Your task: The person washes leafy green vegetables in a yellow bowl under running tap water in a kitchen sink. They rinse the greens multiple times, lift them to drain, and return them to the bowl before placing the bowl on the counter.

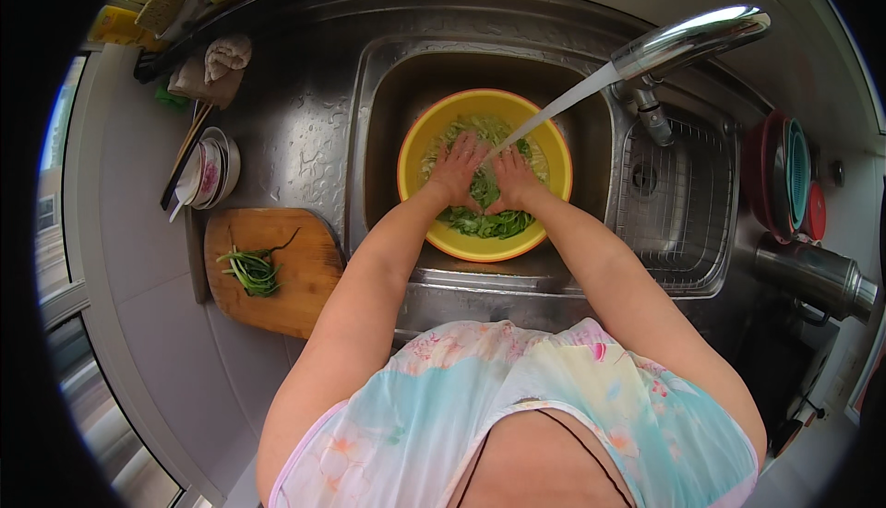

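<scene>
A yellow basin (498, 248) with an orange rim stands in the larger steel sink bowl. Chopped leafy greens (488, 224) lie in water inside it. My left hand (457, 169) and my right hand (512, 177) rest side by side on the greens, palms down, fingers spread, partly wet. Neither hand is closed around anything that I can see; what lies under the palms is hidden. From the chrome faucet (685, 41) a stream of water (554, 108) falls between the two hands.
Left of the sink is a wooden cutting board (304, 279) with a small bunch of green stems (252, 269). Stacked bowls (220, 169) with chopsticks (187, 151) stand behind it. A wire rack (678, 245) lines the smaller right sink. Farther right are nested basins (765, 176) and a steel thermos (806, 276).
</scene>
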A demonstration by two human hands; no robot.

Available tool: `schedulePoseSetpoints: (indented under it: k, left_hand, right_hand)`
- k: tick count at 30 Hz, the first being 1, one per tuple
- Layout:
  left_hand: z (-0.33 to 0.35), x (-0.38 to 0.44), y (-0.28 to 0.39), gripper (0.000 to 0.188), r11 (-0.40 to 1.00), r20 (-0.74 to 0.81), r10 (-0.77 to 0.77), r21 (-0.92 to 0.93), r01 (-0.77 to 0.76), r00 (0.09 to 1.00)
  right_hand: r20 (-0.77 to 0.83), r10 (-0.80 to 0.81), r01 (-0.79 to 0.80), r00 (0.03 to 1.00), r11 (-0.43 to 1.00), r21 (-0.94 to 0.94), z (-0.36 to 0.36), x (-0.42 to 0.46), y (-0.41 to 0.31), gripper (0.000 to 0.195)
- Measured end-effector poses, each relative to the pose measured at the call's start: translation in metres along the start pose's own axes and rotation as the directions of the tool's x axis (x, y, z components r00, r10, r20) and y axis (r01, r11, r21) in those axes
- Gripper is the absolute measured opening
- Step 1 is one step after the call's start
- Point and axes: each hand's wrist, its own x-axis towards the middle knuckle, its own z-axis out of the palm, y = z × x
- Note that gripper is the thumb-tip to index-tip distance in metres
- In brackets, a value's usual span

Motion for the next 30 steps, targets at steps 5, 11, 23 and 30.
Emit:
schedulePoseSetpoints:
  k: [5,11,23,30]
  left_hand:
    - [0.007,0.006,-0.009,0.121,0.999,0.011,0.032,0.002,-0.032,0.999]
    - [-0.04,-0.001,-0.005,0.117,0.998,0.195,0.033,0.038,-0.041,0.98]
    - [-0.022,0.012,0.001,0.12,0.993,0.026,0.116,0.014,-0.116,0.993]
    - [-0.013,0.014,-0.002,0.112,0.992,0.022,0.111,0.051,-0.112,0.994]
  right_hand:
    - [-0.077,-0.042,0.034,0.996,0.994,-0.101,0.003,0.004,0.002,0.119]
    - [0.091,0.038,-0.041,0.995,0.999,0.029,-0.015,-0.001,-0.003,0.121]
    - [0.034,-0.026,0.024,0.999,0.998,0.059,0.006,-0.024,0.008,0.132]
    - [0.102,0.037,-0.037,0.994,0.999,-0.001,0.005,-0.021,0.002,0.132]
